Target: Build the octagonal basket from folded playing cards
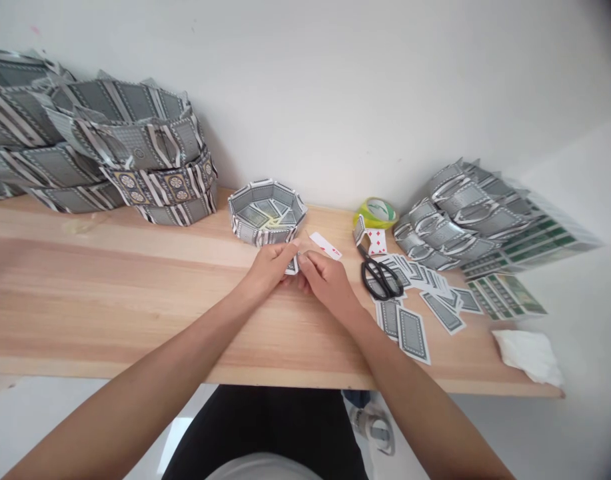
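Observation:
Between my two hands is a small folded playing card (292,265), its grey patterned back partly showing. My left hand (271,267) pinches it from the left, and my right hand (322,273) grips its right side; the fingertips hide most of it. Just behind my hands stands a shallow round bowl made of folded playing cards (242,227), with loose cards and something yellowish inside. A narrow strip of card with red marks (325,245) lies flat beyond my right hand.
Black-handled scissors (382,279) rest among spread playing cards (412,333) at right, near a roll of yellow-green tape (372,213). Taller folded-card baskets (160,143) stand at left, and a stacked folded-card piece (450,213) at right. A white tissue pack (528,353) lies by the edge.

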A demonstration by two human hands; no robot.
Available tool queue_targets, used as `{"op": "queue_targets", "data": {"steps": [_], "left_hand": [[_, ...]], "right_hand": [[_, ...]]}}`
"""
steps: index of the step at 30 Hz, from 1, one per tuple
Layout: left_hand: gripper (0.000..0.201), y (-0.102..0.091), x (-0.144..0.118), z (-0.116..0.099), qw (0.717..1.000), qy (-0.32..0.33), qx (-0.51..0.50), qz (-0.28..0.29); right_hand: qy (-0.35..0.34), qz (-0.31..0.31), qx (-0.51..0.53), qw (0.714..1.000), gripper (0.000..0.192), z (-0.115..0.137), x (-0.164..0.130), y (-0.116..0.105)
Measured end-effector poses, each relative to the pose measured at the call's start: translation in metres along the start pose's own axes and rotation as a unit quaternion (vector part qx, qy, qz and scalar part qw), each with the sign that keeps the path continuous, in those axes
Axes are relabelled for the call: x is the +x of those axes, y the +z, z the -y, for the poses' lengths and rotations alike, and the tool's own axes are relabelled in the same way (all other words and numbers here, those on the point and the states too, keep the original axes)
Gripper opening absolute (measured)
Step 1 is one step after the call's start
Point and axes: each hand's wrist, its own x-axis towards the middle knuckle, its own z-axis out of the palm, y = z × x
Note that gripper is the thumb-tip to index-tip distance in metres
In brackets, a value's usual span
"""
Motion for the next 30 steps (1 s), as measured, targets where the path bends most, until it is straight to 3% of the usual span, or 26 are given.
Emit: {"op": "queue_targets", "data": {"steps": [8, 17, 30], "left_hand": [[0.043, -0.0016, 0.0008, -0.0007, 1.000, -0.014, 0.014, -0.003], [0.042, -0.0029, -0.0008, -0.0047, 0.997, -0.017, 0.061, 0.040], [0.044, -0.0054, -0.0008, -0.0019, 0.992, 0.007, 0.119, 0.048]], "right_hand": [[-0.018, 0.005, -0.056, 0.998, 0.038, 0.0027, -0.0017, -0.0017], [-0.004, 0.034, -0.051, 0.998, 0.038, 0.0023, -0.0021, -0.0034], [0.004, 0.048, -0.060, 0.997, 0.037, 0.0001, -0.0021, -0.0038]]}}
